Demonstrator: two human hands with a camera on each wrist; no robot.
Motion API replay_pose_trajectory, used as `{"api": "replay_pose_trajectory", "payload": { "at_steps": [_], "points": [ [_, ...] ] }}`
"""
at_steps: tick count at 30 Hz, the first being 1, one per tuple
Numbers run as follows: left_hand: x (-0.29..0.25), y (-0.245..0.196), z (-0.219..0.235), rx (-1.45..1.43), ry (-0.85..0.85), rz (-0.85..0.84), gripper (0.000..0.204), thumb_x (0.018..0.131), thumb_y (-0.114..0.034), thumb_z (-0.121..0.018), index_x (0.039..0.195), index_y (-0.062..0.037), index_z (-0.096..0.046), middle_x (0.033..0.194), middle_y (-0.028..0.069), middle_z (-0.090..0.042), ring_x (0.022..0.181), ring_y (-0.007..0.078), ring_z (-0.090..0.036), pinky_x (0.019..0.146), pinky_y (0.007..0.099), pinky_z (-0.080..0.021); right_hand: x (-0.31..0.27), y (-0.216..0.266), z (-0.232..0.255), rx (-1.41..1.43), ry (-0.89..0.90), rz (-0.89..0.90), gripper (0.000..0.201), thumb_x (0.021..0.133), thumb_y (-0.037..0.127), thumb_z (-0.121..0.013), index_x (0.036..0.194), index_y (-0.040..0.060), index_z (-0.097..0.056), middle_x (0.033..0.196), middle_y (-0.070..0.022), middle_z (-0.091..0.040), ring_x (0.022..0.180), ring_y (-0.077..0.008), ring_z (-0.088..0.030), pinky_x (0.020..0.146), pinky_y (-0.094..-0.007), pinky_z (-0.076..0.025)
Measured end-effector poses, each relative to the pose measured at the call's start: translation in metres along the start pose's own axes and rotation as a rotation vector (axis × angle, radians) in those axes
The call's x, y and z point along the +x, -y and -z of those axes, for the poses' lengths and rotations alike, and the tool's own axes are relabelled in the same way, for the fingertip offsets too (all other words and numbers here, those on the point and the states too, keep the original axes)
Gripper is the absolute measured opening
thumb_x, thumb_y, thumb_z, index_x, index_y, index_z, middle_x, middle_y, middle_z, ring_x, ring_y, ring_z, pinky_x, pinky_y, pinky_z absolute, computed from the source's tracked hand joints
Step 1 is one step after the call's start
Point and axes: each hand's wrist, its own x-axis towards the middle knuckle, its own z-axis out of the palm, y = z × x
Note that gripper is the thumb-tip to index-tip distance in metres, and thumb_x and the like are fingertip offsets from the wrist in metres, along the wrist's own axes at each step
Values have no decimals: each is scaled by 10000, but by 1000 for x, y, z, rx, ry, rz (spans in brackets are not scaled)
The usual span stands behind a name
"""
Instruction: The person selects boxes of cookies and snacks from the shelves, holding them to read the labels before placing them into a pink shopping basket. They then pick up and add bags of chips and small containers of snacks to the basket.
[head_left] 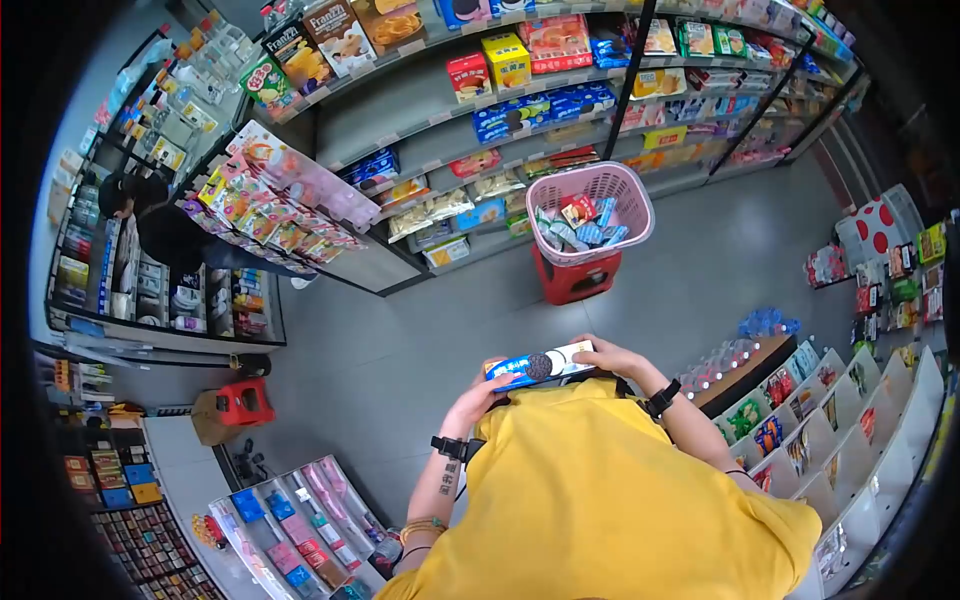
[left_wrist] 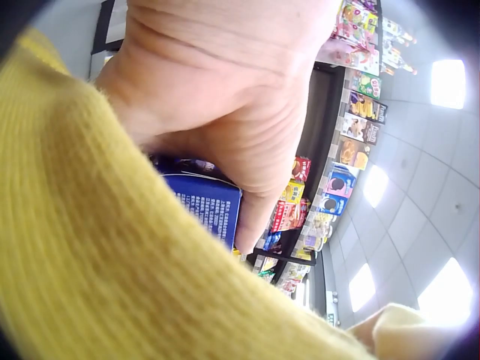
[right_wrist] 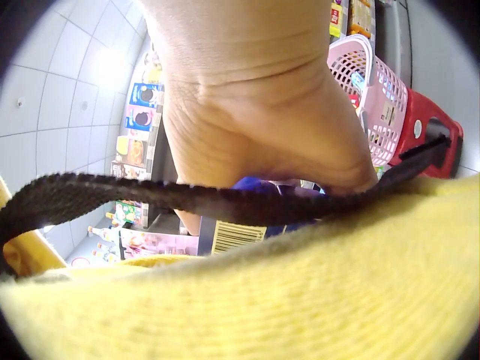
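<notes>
Grips the left end of the blue cookie box (head_left: 538, 367) with the left hand (head_left: 478, 402), thumb against the printed face; pinches the right end with the right hand (head_left: 612, 359), leaving the middle uncovered. Holds it close in front of the yellow shirt (head_left: 600, 480), well apart from the pink basket (head_left: 592, 256) on its red stand (head_left: 575, 284), with grey floor (head_left: 400, 335) between and to the left.

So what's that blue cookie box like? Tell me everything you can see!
The blue cookie box is long, with a whitish end and a picture of a dark round cookie. It looks like cardboard. It has white printing and a barcode. It's held up in front of the yellow top, left hand on the blue end, right hand on the whitish one. I can't tell if it's been opened.
</notes>
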Motion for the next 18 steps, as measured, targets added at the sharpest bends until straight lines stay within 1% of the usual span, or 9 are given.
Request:
{"api": "replay_pose_trajectory", "payload": {
  "at_steps": [2, 5, 8, 11, 14, 18],
  "points": [
    [-1, 0, -2, -6, -16, -19, 589, 886, -276, -759, 1361, -137, -440, 1251, 67, -520, 1138, 182, -548, 918, 331, -480, 1, -1, 1, -23, 5, -20, 537, 936, 376, -654, 1355, 86, -483, 1172, -42, -581, 1049, -131, -543, 855, -291, -483],
    [0, 5, -1, 5, -16, -29, 578, 878, -282, -761, 1347, -151, -449, 1262, 65, -504, 1153, 187, -535, 921, 332, -475, 3, -6, 3, -26, 51, 41, 535, 937, 383, -653, 1350, 86, -490, 1161, -36, -585, 1042, -127, -544, 845, -289, -483],
    [-4, 3, -2, -5, -5, -8, 573, 874, -271, -762, 1341, -155, -450, 1254, 63, -515, 1157, 184, -532, 935, 339, -469, -6, 3, 0, -15, 37, -9, 528, 941, 390, -649, 1342, 82, -497, 1146, -31, -592, 1027, -125, -548, 828, -286, -484],
    [-1, 4, -2, 9, -6, 6, 573, 875, -264, -759, 1343, -151, -448, 1250, 63, -525, 1156, 183, -536, 931, 350, -474, -4, 0, 1, -43, 38, 36, 521, 945, 393, -643, 1337, 82, -498, 1137, -30, -593, 1014, -126, -550, 818, -285, -485],
    [0, 4, -2, 0, -1, 12, 570, 887, -256, -746, 1356, -139, -443, 1257, 69, -539, 1176, 184, -536, 951, 370, -479, -11, 10, -2, -26, 22, -31, 519, 946, 397, -644, 1332, 80, -500, 1133, -34, -593, 1013, -128, -551, 819, -289, -486],
    [-2, 2, -4, -5, 9, 19, 565, 912, -284, -728, 1369, -124, -437, 1271, 79, -547, 1202, 192, -533, 992, 386, -472, -7, -1, -1, -14, 7, 16, 549, 923, 407, -663, 1314, 52, -512, 1108, -58, -610, 990, -141, -554, 828, -296, -477]
  ]
}}
